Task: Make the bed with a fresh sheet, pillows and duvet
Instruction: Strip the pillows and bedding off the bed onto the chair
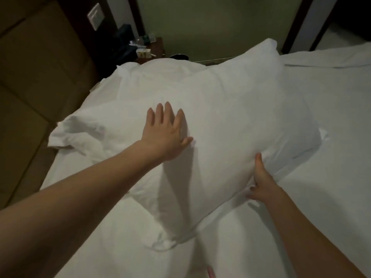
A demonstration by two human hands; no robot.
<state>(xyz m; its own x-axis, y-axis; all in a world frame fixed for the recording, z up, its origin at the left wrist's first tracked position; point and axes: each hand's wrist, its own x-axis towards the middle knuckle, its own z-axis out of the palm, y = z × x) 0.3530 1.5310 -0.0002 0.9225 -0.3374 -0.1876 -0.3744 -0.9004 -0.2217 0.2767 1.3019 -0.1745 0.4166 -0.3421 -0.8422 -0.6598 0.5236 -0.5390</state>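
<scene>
- Dim bedroom, white sheet [301, 197] covering bed; I see pillow [210, 121] lying on sheet, near headboard [36, 81].
- Left hand [164, 133] flat on pillow top, fingers spread.
- Right hand [261, 181] pinching pillow's near edge, thumb up.
- Nightstand [152, 51] behind pillow, cluttered.
</scene>
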